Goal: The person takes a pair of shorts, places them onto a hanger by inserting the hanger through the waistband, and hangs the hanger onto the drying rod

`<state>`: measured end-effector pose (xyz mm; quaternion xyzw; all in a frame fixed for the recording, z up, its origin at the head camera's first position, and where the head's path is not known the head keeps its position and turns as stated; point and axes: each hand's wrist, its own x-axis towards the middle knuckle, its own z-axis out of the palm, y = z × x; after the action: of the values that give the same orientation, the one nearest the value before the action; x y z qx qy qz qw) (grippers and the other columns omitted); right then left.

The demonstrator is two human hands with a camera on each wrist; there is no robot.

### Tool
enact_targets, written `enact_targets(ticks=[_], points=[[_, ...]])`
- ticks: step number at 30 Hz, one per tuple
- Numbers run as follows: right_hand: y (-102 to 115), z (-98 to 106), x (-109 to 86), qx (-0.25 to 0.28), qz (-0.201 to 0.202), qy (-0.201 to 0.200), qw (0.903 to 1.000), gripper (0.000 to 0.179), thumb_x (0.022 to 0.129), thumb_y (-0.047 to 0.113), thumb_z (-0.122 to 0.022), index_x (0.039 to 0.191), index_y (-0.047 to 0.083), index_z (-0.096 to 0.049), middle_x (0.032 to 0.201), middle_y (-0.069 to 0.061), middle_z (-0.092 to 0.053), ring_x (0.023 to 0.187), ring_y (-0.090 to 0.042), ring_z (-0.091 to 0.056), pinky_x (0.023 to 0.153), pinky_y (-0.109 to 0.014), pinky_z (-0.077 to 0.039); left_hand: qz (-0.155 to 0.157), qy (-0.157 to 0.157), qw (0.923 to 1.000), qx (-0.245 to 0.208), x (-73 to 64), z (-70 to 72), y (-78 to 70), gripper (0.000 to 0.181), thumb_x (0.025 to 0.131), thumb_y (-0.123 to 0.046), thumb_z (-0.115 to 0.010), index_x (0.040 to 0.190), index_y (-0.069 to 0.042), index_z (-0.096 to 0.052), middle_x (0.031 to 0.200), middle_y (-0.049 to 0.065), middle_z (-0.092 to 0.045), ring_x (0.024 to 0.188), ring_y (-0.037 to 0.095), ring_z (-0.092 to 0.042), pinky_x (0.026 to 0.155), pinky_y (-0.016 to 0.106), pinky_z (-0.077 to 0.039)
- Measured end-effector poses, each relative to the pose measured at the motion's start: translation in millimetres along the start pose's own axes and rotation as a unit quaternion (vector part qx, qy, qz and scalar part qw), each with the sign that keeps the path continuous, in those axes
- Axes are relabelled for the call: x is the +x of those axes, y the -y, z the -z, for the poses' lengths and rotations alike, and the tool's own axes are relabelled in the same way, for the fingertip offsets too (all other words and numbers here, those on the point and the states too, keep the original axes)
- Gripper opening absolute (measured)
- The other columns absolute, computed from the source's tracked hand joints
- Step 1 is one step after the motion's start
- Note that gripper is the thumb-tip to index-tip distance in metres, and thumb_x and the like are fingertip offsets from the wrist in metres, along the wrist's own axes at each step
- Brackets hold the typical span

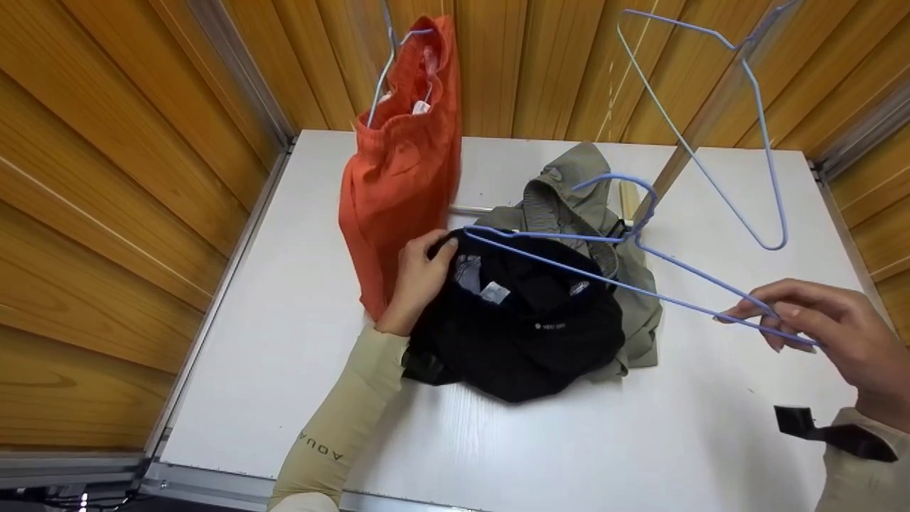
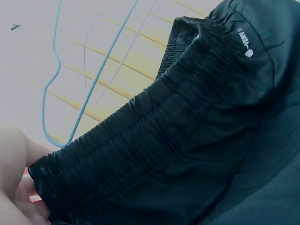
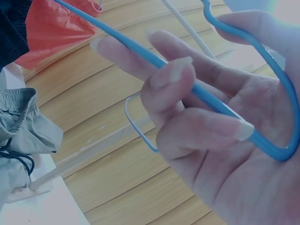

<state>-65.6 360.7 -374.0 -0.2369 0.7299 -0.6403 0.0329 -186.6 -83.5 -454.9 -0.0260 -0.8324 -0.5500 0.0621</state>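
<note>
Black elastic-waist pants point(image 1: 519, 359) lie bunched on the table, waistband facing up and a white label inside; their leg length is hidden. My left hand point(image 1: 421, 277) pinches the waistband at its left end, thumb over the edge. In my right hand point(image 1: 828, 323) is the right end of a blue wire hanger point(image 1: 635, 231), with fingers curled round the wire point(image 3: 213, 100) in the right wrist view. The hanger slants over the waistband opening, hook pointing up. Its left end meets the waistband edge beside my left thumb, as the left wrist view of the black waistband point(image 2: 136, 131) also shows.
Orange-red pants point(image 1: 402, 178) hang on a hanger at the back left. Grey-green pants point(image 1: 640, 306) with an elastic waist lie behind and under the black ones. Another blue hanger point(image 1: 768, 142) hangs at the right by a wooden post point(image 1: 682, 153). Wood-panelled walls enclose the white table point(image 1: 234, 398).
</note>
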Motion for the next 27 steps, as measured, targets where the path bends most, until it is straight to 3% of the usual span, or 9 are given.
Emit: enact_targets(ticks=[8, 14, 27], points=[[-1, 7, 1.9, -0.005, -0.015, 0.070, 0.9974, 0.041, 0.089, -0.025, -0.025, 0.116, -0.014, -0.055, 0.106, -0.011, -0.072, 0.063, -0.016, -0.054, 0.049, -0.030, -0.033, 0.011, 0.007, 0.9999, 0.009, 0.0, 0.0, -3.5, 0.024, 0.090, -0.019, -0.065, 0.109, -0.006, -0.072, 0.113, 0.009, -0.071, 0.110, 0.021, -0.063, 0.101, 0.036, -0.044], [-5, 5, 5.1, -0.002, -0.033, 0.105, 0.9940, 0.041, 0.091, -0.024, -0.026, 0.118, -0.013, -0.053, 0.105, -0.012, -0.072, 0.063, -0.018, -0.053, 0.049, -0.032, -0.033, -0.015, 0.026, 0.9995, -0.003, -2.4, -0.9, -6.6, 0.020, 0.091, -0.018, -0.065, 0.106, -0.008, -0.074, 0.108, 0.007, -0.073, 0.103, 0.019, -0.065, 0.097, 0.035, -0.047], [-17, -9, 19.6, 0.014, -0.017, 0.126, 0.9918, 0.039, 0.090, -0.024, -0.027, 0.116, -0.014, -0.054, 0.100, -0.011, -0.071, 0.061, -0.019, -0.052, 0.047, -0.032, -0.031, -0.037, 0.051, 0.9979, -0.012, -7.5, -2.2, -13.0, 0.019, 0.091, -0.017, -0.064, 0.105, -0.008, -0.074, 0.103, 0.005, -0.073, 0.096, 0.017, -0.065, 0.094, 0.033, -0.049]])
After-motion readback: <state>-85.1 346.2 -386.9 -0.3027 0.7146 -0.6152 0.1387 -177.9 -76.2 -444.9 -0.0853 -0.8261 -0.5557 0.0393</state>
